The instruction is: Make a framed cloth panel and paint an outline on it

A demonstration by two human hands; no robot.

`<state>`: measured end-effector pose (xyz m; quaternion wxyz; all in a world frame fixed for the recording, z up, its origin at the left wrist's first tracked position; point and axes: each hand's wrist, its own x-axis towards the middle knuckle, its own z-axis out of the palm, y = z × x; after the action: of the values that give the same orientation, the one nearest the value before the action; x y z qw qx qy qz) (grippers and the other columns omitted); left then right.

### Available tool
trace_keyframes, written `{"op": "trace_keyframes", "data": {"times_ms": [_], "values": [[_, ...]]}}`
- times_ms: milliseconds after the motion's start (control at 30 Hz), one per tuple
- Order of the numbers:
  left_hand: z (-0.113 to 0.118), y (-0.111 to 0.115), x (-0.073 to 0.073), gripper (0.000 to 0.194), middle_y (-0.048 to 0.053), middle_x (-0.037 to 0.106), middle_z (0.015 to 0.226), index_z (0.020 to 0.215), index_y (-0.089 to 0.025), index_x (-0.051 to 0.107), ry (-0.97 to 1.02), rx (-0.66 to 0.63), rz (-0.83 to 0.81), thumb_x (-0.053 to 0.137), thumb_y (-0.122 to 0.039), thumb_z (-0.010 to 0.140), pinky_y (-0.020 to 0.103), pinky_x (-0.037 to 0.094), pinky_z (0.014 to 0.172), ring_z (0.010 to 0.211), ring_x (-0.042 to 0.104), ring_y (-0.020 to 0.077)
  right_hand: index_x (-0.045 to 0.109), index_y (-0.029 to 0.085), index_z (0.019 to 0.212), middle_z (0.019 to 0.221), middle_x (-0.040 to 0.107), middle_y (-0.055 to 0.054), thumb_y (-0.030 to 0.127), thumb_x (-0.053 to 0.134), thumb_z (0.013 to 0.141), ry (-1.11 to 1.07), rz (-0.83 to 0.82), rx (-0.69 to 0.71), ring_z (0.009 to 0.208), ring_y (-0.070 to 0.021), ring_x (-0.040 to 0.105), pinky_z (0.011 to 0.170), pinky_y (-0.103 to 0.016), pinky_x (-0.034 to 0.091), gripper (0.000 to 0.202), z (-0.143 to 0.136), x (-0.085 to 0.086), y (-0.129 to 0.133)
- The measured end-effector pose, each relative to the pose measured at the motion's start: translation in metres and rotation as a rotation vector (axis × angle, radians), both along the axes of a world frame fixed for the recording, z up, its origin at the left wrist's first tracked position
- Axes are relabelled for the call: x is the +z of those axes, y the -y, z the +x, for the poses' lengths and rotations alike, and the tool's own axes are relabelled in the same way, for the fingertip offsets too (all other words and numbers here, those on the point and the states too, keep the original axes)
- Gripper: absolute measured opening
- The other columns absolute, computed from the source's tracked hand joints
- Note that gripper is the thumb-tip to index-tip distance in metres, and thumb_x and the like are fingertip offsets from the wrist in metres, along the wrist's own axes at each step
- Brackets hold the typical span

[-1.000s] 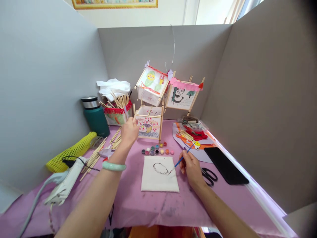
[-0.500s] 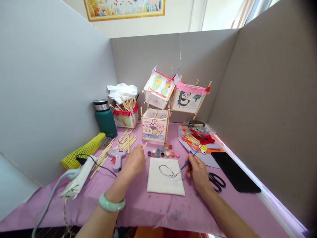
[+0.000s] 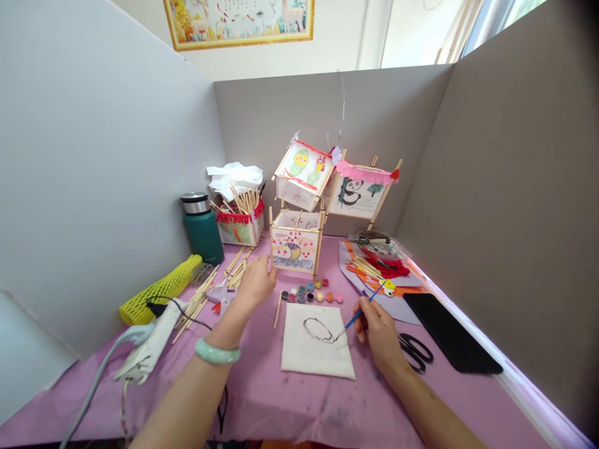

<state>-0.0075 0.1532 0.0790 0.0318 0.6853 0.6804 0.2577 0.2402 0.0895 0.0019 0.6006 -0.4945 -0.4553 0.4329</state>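
Observation:
My right hand (image 3: 374,324) pinches a thin blue paintbrush (image 3: 358,312), its tip on a white square sheet (image 3: 318,362) near the end of a dark, rough oval outline (image 3: 318,330). My left hand (image 3: 257,280), with a pale green bangle on the wrist, is by the lower left corner of a stick-framed paper lantern (image 3: 294,251). Its thumb and forefinger look slightly apart and hold nothing visible; the other fingers are hidden. A short wooden stick (image 3: 277,310) lies left of the sheet. Several small paint pots (image 3: 310,297) stand just behind the sheet.
A green bottle (image 3: 203,234), stick holder (image 3: 241,224), yellow mesh (image 3: 159,293), glue gun (image 3: 223,296) and power strip (image 3: 150,349) are on the left. Black scissors (image 3: 415,352), a black phone (image 3: 449,333) and craft scraps lie right. More lanterns (image 3: 358,193) are behind.
My left hand has let go of the short stick, which now lies beside the sheet, and has moved up toward the lantern. The right hand keeps the brush at the outline. The view has tilted slightly up.

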Motion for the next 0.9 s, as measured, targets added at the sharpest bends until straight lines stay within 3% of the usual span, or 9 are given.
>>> {"op": "trace_keyframes", "data": {"times_ms": [133, 333, 533, 700, 900], "values": [[0.000, -0.036, 0.010, 0.044, 0.017, 0.055, 0.124, 0.126, -0.013, 0.044, 0.064, 0.073, 0.083, 0.048, -0.031, 0.087, 0.034, 0.042, 0.092, 0.114, 0.053, 0.0250, 0.052, 0.019, 0.070, 0.044, 0.048, 0.005, 0.059, 0.053, 0.080, 0.001, -0.005, 0.002, 0.034, -0.0070, 0.038, 0.034, -0.018, 0.028, 0.041, 0.000, 0.001, 0.000], [0.007, -0.068, 0.011, 0.033, 0.008, 0.063, 0.106, 0.111, -0.014, 0.056, 0.108, 0.097, 0.085, 0.049, -0.039, 0.090, 0.039, 0.048, 0.085, 0.094, 0.061, 0.0181, 0.050, 0.019, 0.070, 0.044, 0.049, 0.005, 0.056, 0.051, 0.082, 0.011, -0.002, -0.010, 0.033, -0.0064, 0.038, 0.034, -0.017, 0.027, 0.039, 0.000, 0.002, -0.001], [0.004, -0.068, 0.015, 0.027, 0.008, 0.067, 0.094, 0.101, -0.015, 0.060, 0.102, 0.149, 0.107, 0.046, -0.036, 0.090, 0.036, 0.048, 0.082, 0.089, 0.063, 0.0191, 0.050, 0.019, 0.070, 0.044, 0.049, 0.006, 0.056, 0.052, 0.081, -0.015, -0.019, -0.008, 0.033, -0.0062, 0.038, 0.033, -0.017, 0.028, 0.039, -0.001, 0.002, -0.001], [-0.004, -0.062, 0.016, 0.028, 0.015, 0.069, 0.095, 0.102, -0.015, 0.060, 0.087, 0.240, 0.141, 0.038, -0.024, 0.087, 0.035, 0.046, 0.081, 0.098, 0.063, 0.0278, 0.050, 0.019, 0.070, 0.044, 0.049, 0.005, 0.058, 0.053, 0.080, -0.009, -0.013, 0.001, 0.033, -0.0064, 0.038, 0.034, -0.018, 0.028, 0.041, 0.000, 0.004, 0.000], [-0.011, -0.062, 0.016, 0.030, 0.015, 0.070, 0.093, 0.102, -0.015, 0.060, 0.078, 0.249, 0.125, 0.039, -0.024, 0.085, 0.034, 0.047, 0.077, 0.094, 0.064, 0.0282, 0.050, 0.019, 0.069, 0.043, 0.049, 0.005, 0.057, 0.052, 0.080, -0.002, -0.018, -0.002, 0.033, -0.0066, 0.037, 0.034, -0.018, 0.027, 0.040, 0.000, 0.003, -0.001]]}}
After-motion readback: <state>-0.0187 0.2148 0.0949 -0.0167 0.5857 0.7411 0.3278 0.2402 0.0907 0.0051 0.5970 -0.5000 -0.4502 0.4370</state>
